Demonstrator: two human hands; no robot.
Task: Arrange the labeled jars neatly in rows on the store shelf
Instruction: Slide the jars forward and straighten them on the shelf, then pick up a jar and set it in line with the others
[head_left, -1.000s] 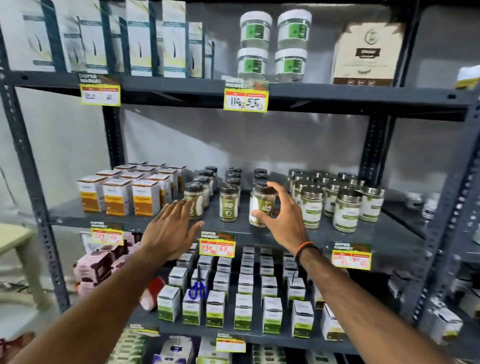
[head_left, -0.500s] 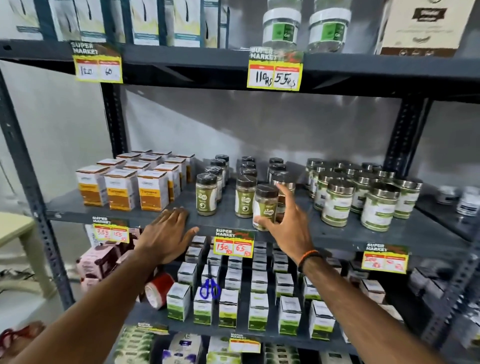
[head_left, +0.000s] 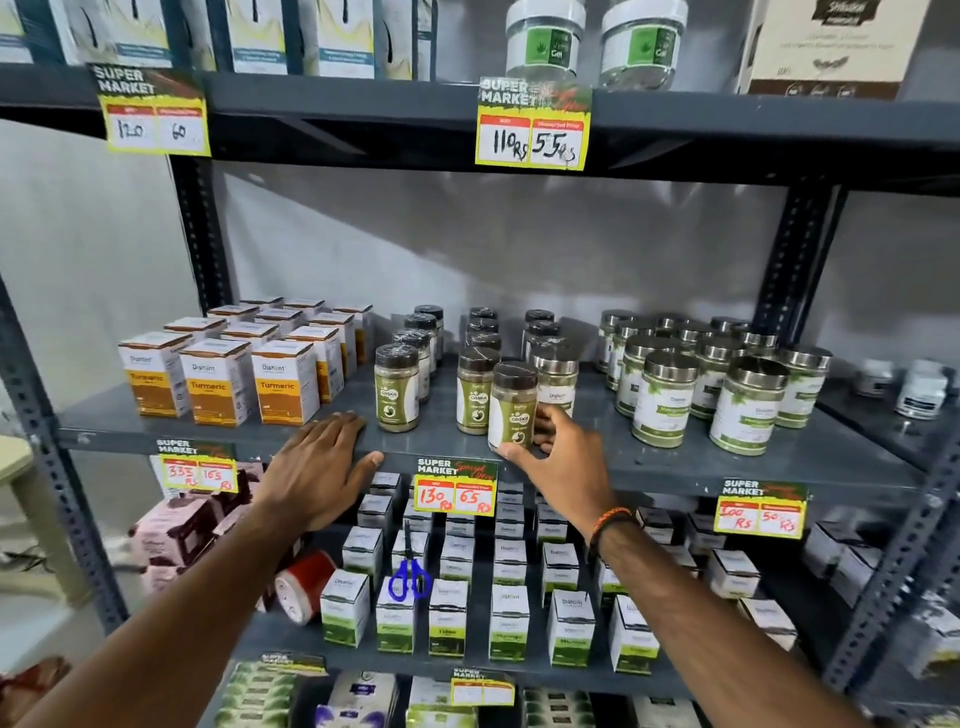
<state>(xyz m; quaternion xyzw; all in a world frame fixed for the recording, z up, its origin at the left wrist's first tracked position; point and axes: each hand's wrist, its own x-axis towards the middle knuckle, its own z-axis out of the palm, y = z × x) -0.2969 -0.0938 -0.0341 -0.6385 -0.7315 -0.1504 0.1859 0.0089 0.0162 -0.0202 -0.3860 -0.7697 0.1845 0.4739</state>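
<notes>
Grey metal shelf (head_left: 675, 457), right hand (head_left: 566, 462) fingers clamped on jar (head_left: 513, 408), left hand (head_left: 317, 467) flat, fingers apart.

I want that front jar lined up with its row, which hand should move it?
Right. The right hand already has its fingers around the front jar; the left hand rests flat on the shelf edge.

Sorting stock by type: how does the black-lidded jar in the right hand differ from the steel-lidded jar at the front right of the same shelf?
The black-lidded jar is slim; the steel-lidded jar is broader. The first is gripped by the right hand, the second stands free. Both are upright with green-and-white labels.
</notes>
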